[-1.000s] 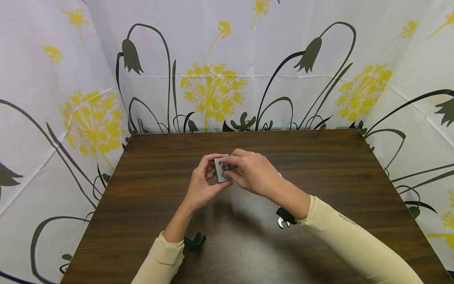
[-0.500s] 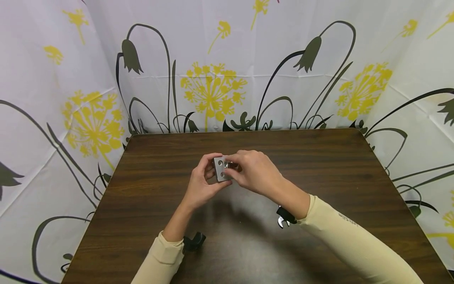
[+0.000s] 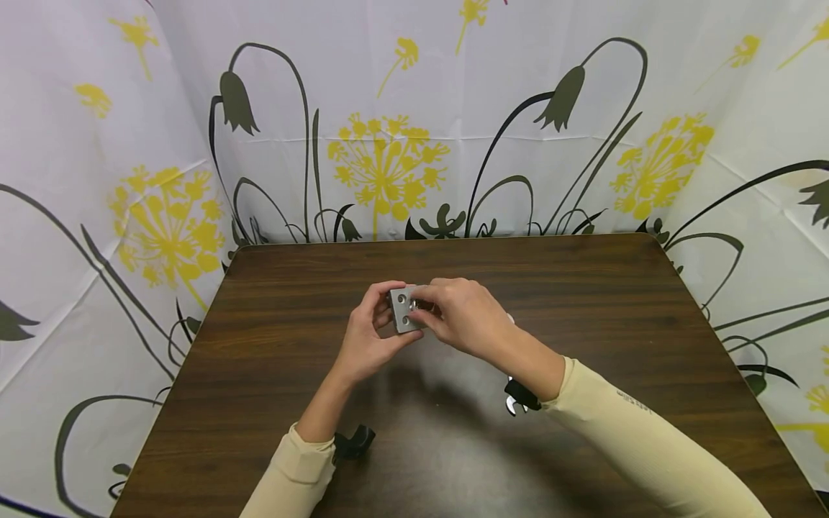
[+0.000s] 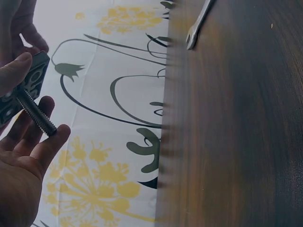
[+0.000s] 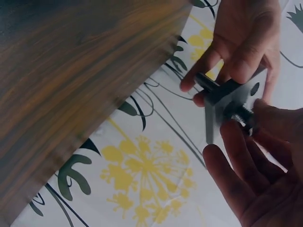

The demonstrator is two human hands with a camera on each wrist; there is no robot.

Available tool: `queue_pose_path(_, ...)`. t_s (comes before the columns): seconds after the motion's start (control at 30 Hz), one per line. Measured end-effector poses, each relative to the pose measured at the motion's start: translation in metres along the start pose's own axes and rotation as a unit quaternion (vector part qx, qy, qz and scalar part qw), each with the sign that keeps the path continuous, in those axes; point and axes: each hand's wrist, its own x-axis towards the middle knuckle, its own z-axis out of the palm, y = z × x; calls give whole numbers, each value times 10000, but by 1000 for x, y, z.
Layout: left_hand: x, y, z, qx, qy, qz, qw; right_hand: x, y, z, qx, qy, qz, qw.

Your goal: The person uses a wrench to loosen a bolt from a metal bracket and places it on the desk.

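In front of me, above the table, my left hand grips a small grey metal block with round holes by its edges. A threaded bolt passes through the block, its long shank sticking out on the far side in the left wrist view. My right hand pinches the bolt's near end between thumb and fingers. Threads show there in the right wrist view, close against the block face. The fingers hide most of that end, so I cannot tell whether it carries a head or a nut.
An open-ended wrench lies on the dark wood table, partly hidden under my right wrist in the head view. A white curtain with printed flowers hangs behind the table. Black straps with camera mounts sit on the wrists.
My right fingers have drawn back slightly to the right from the block's face, showing more of its holes. The left hand and block have stayed almost still.
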Motion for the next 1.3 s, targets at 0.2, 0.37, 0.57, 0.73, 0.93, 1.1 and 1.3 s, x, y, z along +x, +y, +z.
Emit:
queue_pose_path(0.2,-1,0,-1,1,9,-5,10000,0,-1,-1,-46,18,-153,9999)
queue_pose_path(0.37,0,-1,-1,-26,-6,79,10000,0,-2,0,-35,88,54,9999)
queue_pose_path(0.57,-1,-2,-2,-75,-14,59,10000,-2,-1,-1,-271,141,-300,9991)
queue_pose_path(0.73,0,-2,-3,-42,7,76,10000,0,-2,0,-250,286,-72,9993)
queue_pose_path(0.93,-1,-2,-3,-36,-25,58,10000,-1,-3,-2,-252,113,-392,9988)
queue_pose_path(1.1,-1,-2,-3,-43,-37,85,9999,0,-3,-2,-244,210,-75,9995)
queue_pose_path(1.3,-1,-1,-4,-69,-46,44,10000,0,-4,-3,-141,110,-260,9995)
